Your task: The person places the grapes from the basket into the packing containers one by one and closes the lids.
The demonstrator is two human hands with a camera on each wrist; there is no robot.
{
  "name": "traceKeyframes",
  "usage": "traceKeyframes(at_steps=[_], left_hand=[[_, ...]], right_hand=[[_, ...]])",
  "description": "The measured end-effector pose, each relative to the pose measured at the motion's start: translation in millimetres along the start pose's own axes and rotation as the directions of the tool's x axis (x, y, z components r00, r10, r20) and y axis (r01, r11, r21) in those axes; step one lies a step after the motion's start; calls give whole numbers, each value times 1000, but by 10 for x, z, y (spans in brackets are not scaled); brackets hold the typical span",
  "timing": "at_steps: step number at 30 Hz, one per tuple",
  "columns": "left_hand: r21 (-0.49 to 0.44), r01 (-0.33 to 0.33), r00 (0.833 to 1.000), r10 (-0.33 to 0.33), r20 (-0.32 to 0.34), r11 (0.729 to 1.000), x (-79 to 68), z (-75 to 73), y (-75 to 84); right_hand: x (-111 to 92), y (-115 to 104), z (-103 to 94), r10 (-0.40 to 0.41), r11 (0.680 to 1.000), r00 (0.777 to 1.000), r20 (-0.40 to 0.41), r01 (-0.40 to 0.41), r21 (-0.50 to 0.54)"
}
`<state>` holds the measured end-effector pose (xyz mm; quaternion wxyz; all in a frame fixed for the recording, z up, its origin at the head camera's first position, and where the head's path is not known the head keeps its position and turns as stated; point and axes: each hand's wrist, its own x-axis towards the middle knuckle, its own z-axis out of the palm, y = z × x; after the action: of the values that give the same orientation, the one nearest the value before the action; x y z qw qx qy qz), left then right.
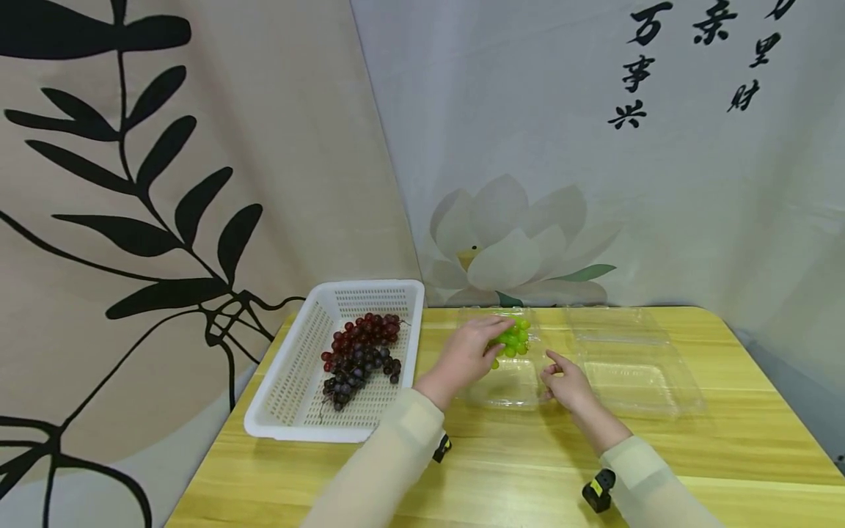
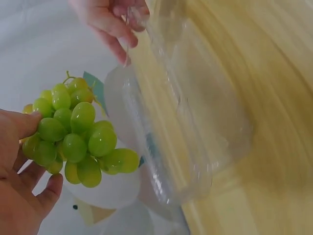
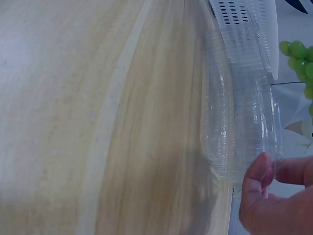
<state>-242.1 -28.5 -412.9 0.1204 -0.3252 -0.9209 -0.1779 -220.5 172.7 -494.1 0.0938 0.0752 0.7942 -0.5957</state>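
My left hand (image 1: 465, 353) holds a bunch of green grapes (image 2: 78, 132) from its side, thumb and fingers curled about it. The bunch hangs over a clear plastic clamshell box (image 1: 505, 389), whose lid stands folded back toward the curtain. At that box's right edge is my right hand (image 1: 569, 383), its thumb and fingers pinching the rim. In the right wrist view, the thumb and fingertips (image 3: 261, 166) meet at the near corner of the box, and the green bunch shows at the far right.
A white perforated basket (image 1: 267, 418) at left holds red grapes (image 1: 356, 341) and black grapes (image 1: 353, 378). To the right lies a second opened clear box (image 1: 630, 385). A printed curtain (image 1: 297, 147) hangs behind the wooden table (image 1: 515, 462).
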Motion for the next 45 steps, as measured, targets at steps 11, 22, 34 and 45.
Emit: traceKeyframes(at_steps=[11,22,34,45], left_hand=[[-57,60,998,-59,18,997,52,221,25],[-172,149,988,-140,67,974,10,439,-49],[-54,71,990,-64,129,996,62,554,-13],[-51,95,988,-88,126,994,8,682,-69]], right_hand=[[-17,-25,-2,0,1000,1000,-2,0,-15],[-7,-1,16,16,1000,1000,-19,-16,-10],[-16,0,14,5,1000,1000,-22,-5,-26],[-20,-5,20,-4,1000,1000,-28,4,-30]])
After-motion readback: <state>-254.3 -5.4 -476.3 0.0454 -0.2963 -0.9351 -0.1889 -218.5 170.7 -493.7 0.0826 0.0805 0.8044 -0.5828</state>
